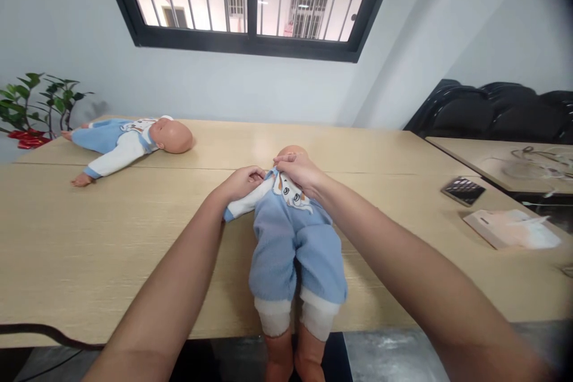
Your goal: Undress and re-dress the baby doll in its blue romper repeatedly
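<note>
A baby doll (293,239) in a blue and white outfit lies on its back in front of me, legs toward me and feet past the table's near edge. My left hand (245,182) is closed at the doll's shoulder, its curled fingertips on the cloth of the outfit (273,221). Across the doll's neck, my right hand (301,172) pinches the collar area of the same outfit. That hand partly covers the doll's head and the animal face print (293,196) on the chest. The exact spot of cloth between the fingers is hidden.
A second doll (134,137) in a matching outfit lies at the back left of the wooden table (179,239). At the right are a dark phone (463,191) and a tissue pack (510,228). Black chairs (496,110) and a plant (40,101) stand beyond.
</note>
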{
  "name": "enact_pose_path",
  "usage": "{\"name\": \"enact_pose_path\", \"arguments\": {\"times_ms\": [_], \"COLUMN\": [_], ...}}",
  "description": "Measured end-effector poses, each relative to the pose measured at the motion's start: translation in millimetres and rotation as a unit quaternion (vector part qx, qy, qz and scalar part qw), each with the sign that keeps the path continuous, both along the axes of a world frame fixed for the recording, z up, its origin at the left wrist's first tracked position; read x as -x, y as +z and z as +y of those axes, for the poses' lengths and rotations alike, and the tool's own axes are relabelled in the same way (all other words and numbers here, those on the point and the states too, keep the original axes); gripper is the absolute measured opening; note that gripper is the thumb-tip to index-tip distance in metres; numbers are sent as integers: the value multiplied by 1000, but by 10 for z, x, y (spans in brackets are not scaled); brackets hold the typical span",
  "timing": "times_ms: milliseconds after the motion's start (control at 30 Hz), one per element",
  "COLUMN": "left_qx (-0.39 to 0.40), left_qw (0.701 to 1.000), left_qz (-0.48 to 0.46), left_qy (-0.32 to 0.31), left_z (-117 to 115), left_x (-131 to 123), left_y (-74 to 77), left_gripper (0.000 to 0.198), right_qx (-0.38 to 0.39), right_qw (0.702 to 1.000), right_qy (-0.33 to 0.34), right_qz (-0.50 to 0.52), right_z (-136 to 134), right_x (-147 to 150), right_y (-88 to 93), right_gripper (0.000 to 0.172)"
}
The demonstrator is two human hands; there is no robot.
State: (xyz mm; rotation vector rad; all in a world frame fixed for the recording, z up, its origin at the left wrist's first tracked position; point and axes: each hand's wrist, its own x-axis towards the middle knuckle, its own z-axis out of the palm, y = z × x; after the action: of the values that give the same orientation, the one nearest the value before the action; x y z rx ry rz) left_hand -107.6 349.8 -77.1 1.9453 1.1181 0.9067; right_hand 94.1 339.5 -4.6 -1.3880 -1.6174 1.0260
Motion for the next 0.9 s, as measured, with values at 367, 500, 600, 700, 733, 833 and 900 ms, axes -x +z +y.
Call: {"name": "enact_pose_path", "arguments": {"times_ms": [367, 500, 600, 700, 733, 833, 900], "left_qx": [-52, -45, -34, -124, -170, -263, -273], "left_qw": [984, 991, 995, 988, 980, 955, 954], "left_qz": [33, 62, 68, 79, 83, 85, 95], "left_qy": [169, 114, 63, 54, 67, 111, 80], "left_z": [25, -21, -53, -85, -106, -226, -355], "left_x": [0, 20, 52, 37, 9, -184, -422], "left_y": [-13, -26, -28, 44, 96, 335, 534], "left_gripper": [9, 9, 14, 14, 17, 24, 22], "right_qx": [28, -52, -135, -183, -185, -173, -134], "right_qw": [999, 988, 976, 955, 947, 931, 942], "right_qy": [33, 60, 16, -52, -73, -58, -20], "right_qz": [-33, -135, -170, -226, -254, -315, -307], "right_z": [-213, -258, -277, -322, -350, -480, -587], "right_x": [-34, -178, -532, -1114, -1331, -1930, -2219], "right_y": [-27, 8, -28, -165, -225, -409, -503], "right_gripper": [25, 21, 20, 27, 29, 35, 40]}}
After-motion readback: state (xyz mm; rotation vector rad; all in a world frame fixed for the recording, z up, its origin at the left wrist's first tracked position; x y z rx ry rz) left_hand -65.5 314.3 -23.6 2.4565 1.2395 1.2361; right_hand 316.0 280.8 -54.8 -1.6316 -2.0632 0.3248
